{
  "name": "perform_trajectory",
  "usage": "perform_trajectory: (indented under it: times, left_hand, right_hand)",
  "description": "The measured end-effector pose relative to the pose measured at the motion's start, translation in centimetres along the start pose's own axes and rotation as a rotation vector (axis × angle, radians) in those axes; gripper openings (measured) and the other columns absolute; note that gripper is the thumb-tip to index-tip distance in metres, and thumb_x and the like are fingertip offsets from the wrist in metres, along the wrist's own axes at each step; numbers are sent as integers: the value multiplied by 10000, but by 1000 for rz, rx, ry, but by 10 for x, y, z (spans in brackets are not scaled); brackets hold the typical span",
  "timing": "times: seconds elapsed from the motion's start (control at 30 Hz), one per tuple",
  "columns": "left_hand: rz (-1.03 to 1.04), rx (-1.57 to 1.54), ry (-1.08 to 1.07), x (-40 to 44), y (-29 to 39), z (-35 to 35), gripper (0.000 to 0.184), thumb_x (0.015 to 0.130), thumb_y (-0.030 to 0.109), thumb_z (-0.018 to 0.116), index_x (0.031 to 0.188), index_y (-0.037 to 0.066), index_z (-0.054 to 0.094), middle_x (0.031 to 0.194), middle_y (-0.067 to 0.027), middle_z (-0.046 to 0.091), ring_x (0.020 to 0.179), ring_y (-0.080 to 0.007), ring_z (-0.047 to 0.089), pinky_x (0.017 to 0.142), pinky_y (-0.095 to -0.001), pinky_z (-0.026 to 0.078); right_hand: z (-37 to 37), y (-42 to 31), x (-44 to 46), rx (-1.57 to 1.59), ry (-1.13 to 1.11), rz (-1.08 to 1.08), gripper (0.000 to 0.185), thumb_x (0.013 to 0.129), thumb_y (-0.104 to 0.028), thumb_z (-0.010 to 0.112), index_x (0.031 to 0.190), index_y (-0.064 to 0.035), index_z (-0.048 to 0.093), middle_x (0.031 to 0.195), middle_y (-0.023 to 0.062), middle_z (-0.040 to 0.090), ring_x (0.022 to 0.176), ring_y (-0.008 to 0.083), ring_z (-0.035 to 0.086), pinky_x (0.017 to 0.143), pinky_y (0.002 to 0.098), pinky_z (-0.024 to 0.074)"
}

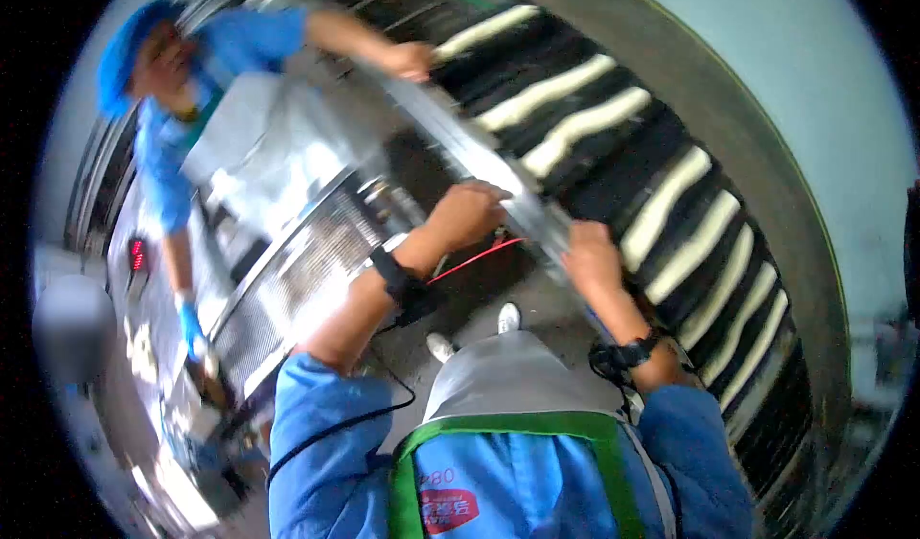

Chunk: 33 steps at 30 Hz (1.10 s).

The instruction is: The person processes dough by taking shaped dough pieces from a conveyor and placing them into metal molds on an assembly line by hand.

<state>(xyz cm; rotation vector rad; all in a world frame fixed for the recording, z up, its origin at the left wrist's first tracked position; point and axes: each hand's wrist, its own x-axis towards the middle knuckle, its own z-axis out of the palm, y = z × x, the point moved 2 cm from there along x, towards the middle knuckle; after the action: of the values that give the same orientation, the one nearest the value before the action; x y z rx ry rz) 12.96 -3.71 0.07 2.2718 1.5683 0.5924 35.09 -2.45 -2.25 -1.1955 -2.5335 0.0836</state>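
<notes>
A long tray [476,159] with a metal edge and a black, ridged bed slants across the view. Several long pale strips, which look like dough [666,208], lie across its black bed. My left hand [468,215] has its fingers closed over the metal edge. Farther down the same edge, beside the nearest strips, my right hand [591,259] is closed on the tray too; its fingertips are partly hidden. A co-worker's hand [409,61] holds the upper end of the edge.
The co-worker [225,69], in blue cap and clothes, stands to the left behind a perforated metal surface [307,252]. Their gloved hand [196,336] is low at the left. A red cord [479,256] runs below my left hand. A pale wall [767,41] is at the right.
</notes>
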Motion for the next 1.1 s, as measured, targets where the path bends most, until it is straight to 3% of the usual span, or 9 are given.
perform_trajectory:
  times: [0.13,0.3,0.4,0.53,0.6,0.63,0.87,1.03,1.1]
  left_hand:
    - [-259,-143,-61,-130,7,-12,283,764,179,522,1006,34,536,987,-150,548,886,-318,521,775,-367,427]
    - [-683,-223,-23,-282,8,7,290,761,185,508,1005,33,541,943,-160,561,875,-320,526,770,-373,418]
    - [-919,-346,245,-349,18,11,296,787,170,502,1047,31,519,1003,-160,552,919,-304,525,788,-353,412]
    - [-1162,-414,362,-392,18,15,302,808,192,491,1033,-9,508,983,-161,563,899,-234,536,783,-315,404]
    - [-1084,-579,517,-406,0,31,302,818,204,476,1011,-26,508,948,-145,571,881,-204,528,771,-292,401]
    - [-1096,-599,508,-399,2,21,297,817,197,481,1009,-29,507,957,-144,565,900,-197,519,777,-284,395]
    - [-1164,-530,351,-396,-20,-2,309,825,138,468,1097,-9,483,1025,-114,551,923,-178,504,804,-279,378]
    - [-1190,-629,576,-453,-54,38,330,806,217,502,1033,-23,506,955,-164,562,858,-224,526,757,-304,405]
    - [-1284,-285,402,-433,-18,15,358,797,234,511,1046,-22,496,965,-175,554,863,-246,530,753,-319,414]
  right_hand:
    - [-15,-9,-14,-73,-159,-3,363,620,-192,658,883,14,514,858,154,538,841,315,484,717,376,426]
    - [-37,-13,-14,-104,-314,71,289,686,-148,586,876,48,493,874,217,520,858,365,466,747,409,383]
    - [-23,7,-15,-118,-351,39,294,689,-150,576,887,50,490,892,227,510,867,368,460,757,418,377]
    - [7,38,-22,-210,-122,-34,417,623,-151,654,975,8,496,941,170,522,893,325,462,798,377,370]
    - [4,30,3,-216,-310,72,376,614,-175,658,917,-1,521,928,149,534,894,313,474,799,375,369]
    - [15,39,4,-204,-32,-144,252,636,-143,605,790,23,494,818,195,528,836,346,479,755,395,387]
    - [29,54,19,-313,-90,55,230,672,-187,582,804,-21,492,804,133,535,829,290,492,709,357,435]
    - [13,61,3,-270,-53,93,122,715,-159,501,719,-40,522,803,144,560,816,319,522,679,387,455]
    - [37,106,-5,-260,-165,182,193,716,-179,507,835,-33,554,835,195,551,822,332,521,690,415,437]
